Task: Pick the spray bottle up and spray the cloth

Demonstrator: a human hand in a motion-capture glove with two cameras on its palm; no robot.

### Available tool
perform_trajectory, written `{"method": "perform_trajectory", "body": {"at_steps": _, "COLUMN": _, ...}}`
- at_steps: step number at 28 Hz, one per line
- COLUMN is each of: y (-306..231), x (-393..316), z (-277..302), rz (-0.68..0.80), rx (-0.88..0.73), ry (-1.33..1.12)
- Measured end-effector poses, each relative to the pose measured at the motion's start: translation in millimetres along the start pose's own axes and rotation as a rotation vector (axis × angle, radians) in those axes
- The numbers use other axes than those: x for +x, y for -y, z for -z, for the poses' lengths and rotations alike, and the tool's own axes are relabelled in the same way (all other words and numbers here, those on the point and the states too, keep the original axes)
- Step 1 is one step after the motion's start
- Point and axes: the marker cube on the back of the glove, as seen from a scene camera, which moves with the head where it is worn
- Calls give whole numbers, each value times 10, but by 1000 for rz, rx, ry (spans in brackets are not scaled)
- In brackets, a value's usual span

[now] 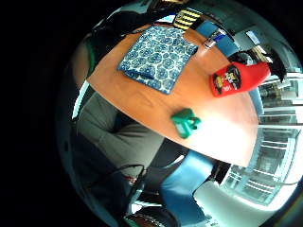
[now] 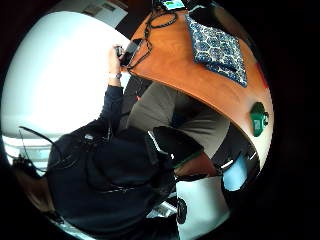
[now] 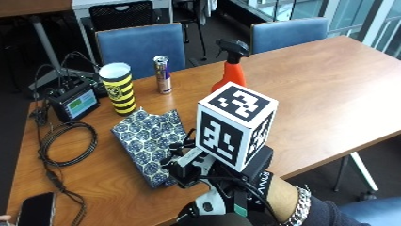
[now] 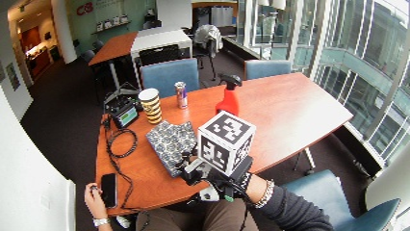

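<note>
Spray bottle (image 3: 230, 70) stood upright on the wooden table (image 3: 325, 89), untouched, on the far side near the blue chairs (image 3: 141, 44).

I saw the folded patterned cloth (image 3: 150, 141) lying flat well apart from the bottle, closer to the near edge. My gloved right hand (image 3: 194, 167) hovered above the near edge of the cloth and held nothing; whether its fingers were straight or curled, I cannot tell. Beside the cloth stood a yellow-black striped cup (image 3: 117, 88) and a slim can (image 3: 162, 74). A small green object (image 1: 185, 122) lay near the table edge in the palm view. A coiled black cable (image 3: 66, 143), a small screen device (image 3: 75, 101) and a phone (image 3: 34, 209) were at the table end.
</note>
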Motion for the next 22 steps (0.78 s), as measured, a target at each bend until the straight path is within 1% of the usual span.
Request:
{"method": "perform_trajectory", "body": {"at_steps": 5, "y": 49, "x": 109, "z": -16, "rz": -48, "rx": 17, "ry": 3}}
{"method": "perform_trajectory", "body": {"at_steps": 10, "y": 151, "x": 286, "z": -34, "rz": -137, "rx": 61, "ry": 13}}
{"method": "perform_trajectory", "body": {"at_steps": 18, "y": 334, "x": 712, "z": 53, "rz": -372, "rx": 252, "ry": 171}}
{"method": "perform_trajectory", "body": {"at_steps": 22, "y": 395, "x": 939, "z": 135, "rz": -482, "rx": 339, "ry": 209}}
